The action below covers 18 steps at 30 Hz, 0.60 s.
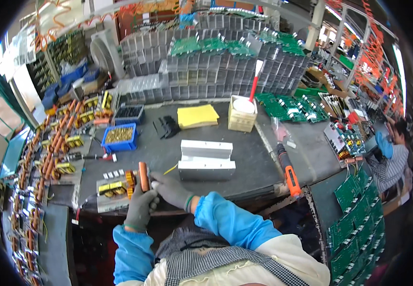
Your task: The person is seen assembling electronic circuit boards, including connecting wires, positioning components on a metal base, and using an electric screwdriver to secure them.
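Both my hands wear grey gloves and meet at the near edge of the dark bench. My left hand (142, 206) is closed around the lower end of a copper-coloured coil (143, 176), which stands nearly upright. Against it, my right hand (172, 190) has its fingers pressed together; what they pinch, if anything, is hidden. A yellow wire (171, 169) sticks out just beyond the right hand. Left of the coil lies a metal plate (104, 206) bearing yellow transformers (112, 188) and an orange ring-shaped coil (130, 181). Right of my hands sits a silver metal channel (206, 166).
A blue bin of small brass-coloured parts (120, 135), black gloves (167, 127), yellow cloths (198, 116) and a wooden box (242, 117) stand farther back. An orange-black power screwdriver (288, 171) lies right. Coil assemblies (49, 162) crowd the left; a person (392, 157) sits far right.
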Motion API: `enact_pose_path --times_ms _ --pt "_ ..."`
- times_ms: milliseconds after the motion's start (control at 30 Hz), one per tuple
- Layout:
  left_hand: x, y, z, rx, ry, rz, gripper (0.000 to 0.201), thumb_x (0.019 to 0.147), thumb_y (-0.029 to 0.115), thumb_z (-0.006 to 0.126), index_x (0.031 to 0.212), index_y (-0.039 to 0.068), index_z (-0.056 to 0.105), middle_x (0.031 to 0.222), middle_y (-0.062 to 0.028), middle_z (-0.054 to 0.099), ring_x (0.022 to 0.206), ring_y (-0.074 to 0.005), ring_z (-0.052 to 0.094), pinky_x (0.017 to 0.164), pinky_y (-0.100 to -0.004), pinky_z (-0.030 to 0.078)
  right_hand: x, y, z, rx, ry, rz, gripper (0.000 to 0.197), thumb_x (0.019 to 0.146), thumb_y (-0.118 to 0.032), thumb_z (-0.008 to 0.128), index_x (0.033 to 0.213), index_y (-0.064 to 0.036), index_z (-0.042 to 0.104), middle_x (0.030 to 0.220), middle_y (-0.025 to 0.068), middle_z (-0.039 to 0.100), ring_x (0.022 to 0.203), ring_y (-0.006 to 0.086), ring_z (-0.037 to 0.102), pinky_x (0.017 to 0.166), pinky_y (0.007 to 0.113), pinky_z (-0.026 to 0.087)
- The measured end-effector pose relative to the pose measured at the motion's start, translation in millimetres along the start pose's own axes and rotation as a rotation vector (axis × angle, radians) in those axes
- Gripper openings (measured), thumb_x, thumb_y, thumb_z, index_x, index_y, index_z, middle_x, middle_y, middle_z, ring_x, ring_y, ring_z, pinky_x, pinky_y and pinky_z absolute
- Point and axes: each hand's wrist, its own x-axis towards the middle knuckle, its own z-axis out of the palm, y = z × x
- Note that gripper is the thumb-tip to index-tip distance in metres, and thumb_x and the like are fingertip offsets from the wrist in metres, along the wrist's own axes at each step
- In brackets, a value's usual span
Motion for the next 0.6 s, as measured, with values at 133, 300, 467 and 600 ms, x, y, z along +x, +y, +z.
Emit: enact_pose_path --times_ms 133,300,467,600 --pt "-25 4 18 0.148 -0.021 0.065 0.034 0.1 0.019 0.064 0.13 0.006 0.056 0.08 -0.0011 0.063 0.057 -0.0063 0.053 0.047 -0.0209 0.041 -4 8 -5 -0.045 0.034 -0.078 0.048 0.102 -0.011 0.051 0.148 0.0009 0.052 0.132 0.0238 0.066 0.125 0.0329 0.063 0.11 0.04 0.047" --pt "-66 -56 0 0.351 0.358 0.287 0.04 0.096 0.006 0.071 0.134 0.001 0.06 0.076 -0.001 0.062 0.062 -0.0084 0.056 0.056 -0.0273 0.049 -7 20 1 -0.126 0.057 -0.12 0.058 0.101 -0.01 0.053 0.157 0.0006 0.044 0.144 0.0272 0.06 0.135 0.0381 0.059 0.116 0.044 0.043" --pt "-62 -109 -23 0.695 0.687 0.496 0.044 0.089 0.011 0.082 0.127 0.002 0.063 0.112 -0.0101 0.063 0.087 -0.0236 0.063 0.081 -0.0371 0.054 -21 -10 -2 -0.153 0.035 -0.045 0.065 0.099 -0.008 0.057 0.16 0.0005 0.039 0.158 0.0278 0.046 0.145 0.0418 0.047 0.122 0.045 0.037" --pt "-58 -86 -2 0.63 0.637 0.331 0.04 0.095 0.021 0.08 0.125 0.0 0.062 0.107 -0.0111 0.068 0.091 -0.0235 0.065 0.084 -0.0366 0.053 -17 12 7 -0.18 0.082 -0.103 0.064 0.097 -0.009 0.059 0.159 -0.0019 0.042 0.144 0.0272 0.06 0.132 0.0403 0.061 0.113 0.045 0.046"
